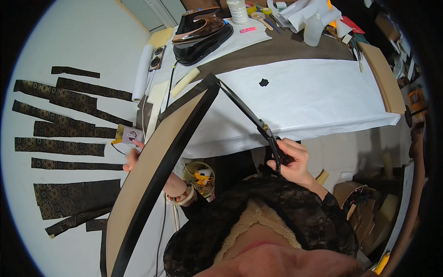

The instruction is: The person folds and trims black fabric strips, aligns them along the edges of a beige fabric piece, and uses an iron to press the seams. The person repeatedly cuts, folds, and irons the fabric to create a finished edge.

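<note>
My left hand [132,158] grips a long curved tan panel [154,147] edged with black fabric. The panel stands tilted, and part of that hand is hidden behind it. In my right hand [295,161] is a pair of large dark scissors [253,116], fingers wrapped round the handles. The blade tips meet the black fabric at the panel's upper corner; whether they are cutting I cannot tell. A small black scrap [263,82] lies on the white-covered table [300,101] beyond the scissors.
Strips of dark patterned fabric [76,201] hang or lie on the white surface at left. At the back stand a steam iron [203,34] and a white bottle [237,11]. A scrap bin [199,177] sits below the table edge; cardboard [383,78] edges the right side.
</note>
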Demonstrator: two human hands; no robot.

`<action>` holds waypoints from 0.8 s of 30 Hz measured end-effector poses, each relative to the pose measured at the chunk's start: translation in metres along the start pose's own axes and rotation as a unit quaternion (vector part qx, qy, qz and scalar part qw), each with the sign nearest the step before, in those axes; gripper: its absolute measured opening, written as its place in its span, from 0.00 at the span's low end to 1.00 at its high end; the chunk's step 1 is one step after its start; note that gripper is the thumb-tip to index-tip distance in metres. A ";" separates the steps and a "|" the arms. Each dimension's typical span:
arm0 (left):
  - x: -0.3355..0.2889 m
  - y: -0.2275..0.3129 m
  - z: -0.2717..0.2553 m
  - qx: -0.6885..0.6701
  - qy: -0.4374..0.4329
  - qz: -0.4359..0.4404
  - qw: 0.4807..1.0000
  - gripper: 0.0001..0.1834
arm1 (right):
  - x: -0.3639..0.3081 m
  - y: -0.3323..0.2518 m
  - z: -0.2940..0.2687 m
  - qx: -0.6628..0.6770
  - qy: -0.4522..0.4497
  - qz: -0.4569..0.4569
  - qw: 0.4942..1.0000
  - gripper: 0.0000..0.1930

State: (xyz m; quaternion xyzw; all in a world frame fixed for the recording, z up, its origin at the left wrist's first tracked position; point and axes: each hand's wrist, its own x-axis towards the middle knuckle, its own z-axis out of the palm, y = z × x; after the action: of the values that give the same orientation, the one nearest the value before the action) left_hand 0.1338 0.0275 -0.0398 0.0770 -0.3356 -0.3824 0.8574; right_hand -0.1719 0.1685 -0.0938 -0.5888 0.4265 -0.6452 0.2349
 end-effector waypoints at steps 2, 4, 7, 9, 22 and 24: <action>0.001 -0.001 -0.006 -0.063 -0.002 -0.010 0.998 0.18 | 0.001 -0.001 0.002 0.008 -0.001 0.000 1.000 0.27; 0.002 -0.002 -0.012 -0.096 -0.011 -0.017 0.995 0.20 | 0.001 -0.003 0.002 0.010 -0.002 0.007 1.000 0.27; 0.002 -0.002 -0.015 -0.103 -0.025 -0.024 0.994 0.21 | 0.002 -0.004 0.002 0.006 -0.007 0.013 1.000 0.26; 0.001 -0.002 -0.015 -0.114 -0.014 -0.032 0.993 0.22 | 0.002 -0.003 0.002 0.003 -0.009 0.014 1.000 0.26; -0.001 -0.004 -0.023 -0.122 -0.055 -0.029 0.991 0.22 | 0.002 -0.003 0.003 -0.012 -0.020 0.031 0.999 0.24; -0.001 -0.004 -0.024 -0.128 -0.060 -0.029 0.990 0.19 | 0.001 -0.001 0.004 -0.008 -0.018 0.034 0.999 0.24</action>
State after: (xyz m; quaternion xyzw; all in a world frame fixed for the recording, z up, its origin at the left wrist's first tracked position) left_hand 0.1457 0.0221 -0.0600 -0.0465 -0.3327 -0.4507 0.8270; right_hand -0.1681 0.1677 -0.0926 -0.5870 0.4477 -0.6226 0.2595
